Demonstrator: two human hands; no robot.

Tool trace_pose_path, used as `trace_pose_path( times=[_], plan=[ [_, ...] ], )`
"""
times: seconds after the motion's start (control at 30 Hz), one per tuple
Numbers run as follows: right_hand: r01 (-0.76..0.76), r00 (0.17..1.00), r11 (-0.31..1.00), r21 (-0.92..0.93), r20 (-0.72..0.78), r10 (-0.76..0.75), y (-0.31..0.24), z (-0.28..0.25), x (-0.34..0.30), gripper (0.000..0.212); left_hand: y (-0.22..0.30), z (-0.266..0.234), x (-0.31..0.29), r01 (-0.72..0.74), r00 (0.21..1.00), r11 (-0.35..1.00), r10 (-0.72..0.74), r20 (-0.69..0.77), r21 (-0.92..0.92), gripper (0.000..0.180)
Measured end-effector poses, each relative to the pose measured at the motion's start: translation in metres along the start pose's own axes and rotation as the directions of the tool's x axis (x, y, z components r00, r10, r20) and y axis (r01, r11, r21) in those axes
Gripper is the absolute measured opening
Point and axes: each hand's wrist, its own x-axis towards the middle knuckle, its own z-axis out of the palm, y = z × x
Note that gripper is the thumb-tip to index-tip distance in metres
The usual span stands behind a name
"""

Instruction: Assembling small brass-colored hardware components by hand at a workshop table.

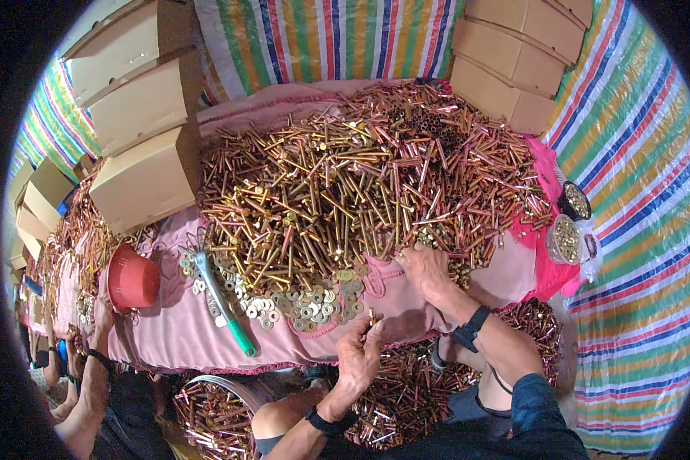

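Observation:
My left hand [359, 354] is raised in front of the table's near edge. Its thumb and fingers pinch a small gold bolt [372, 313], of which only the upper end shows. At the near edge of a large heap of gold and copper-coloured bolts [307, 199], my right hand [428, 270] has its fingers bent and drawn together; what they hold, if anything, is hidden. Small nuts [468, 257] lie beside that hand. Between my hands and to the left, flat round washers [314, 304] are spread over the pink cloth [284, 345].
A green-handled wire tool [234, 326] and a red plastic bowl [133, 280] are to the left. Cardboard boxes [149, 180] stack up at both back corners. Tubs of small parts [566, 239] sit at right. More bolts fill a sack [215, 414] below. Another person's arm [88, 399] is at far left.

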Motion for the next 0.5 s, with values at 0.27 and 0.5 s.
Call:
trace_pose_path(
  times=[0.27,0.5],
  plan=[
    [0.034,0.999,0.995,-0.088,0.027,-0.032,0.023,0.032,0.011,0.017,-0.004,-0.009,0.016,-0.008,1.000,0.996,0.006,0.019,0.089,0.030],
    [0.138,0.989,0.990,-0.006,0.047,-0.137,0.010,0.009,0.006,0.014,-0.005,-0.010,0.018,-0.039,0.999,0.990,0.038,0.010,0.133,0.030]
  ],
)
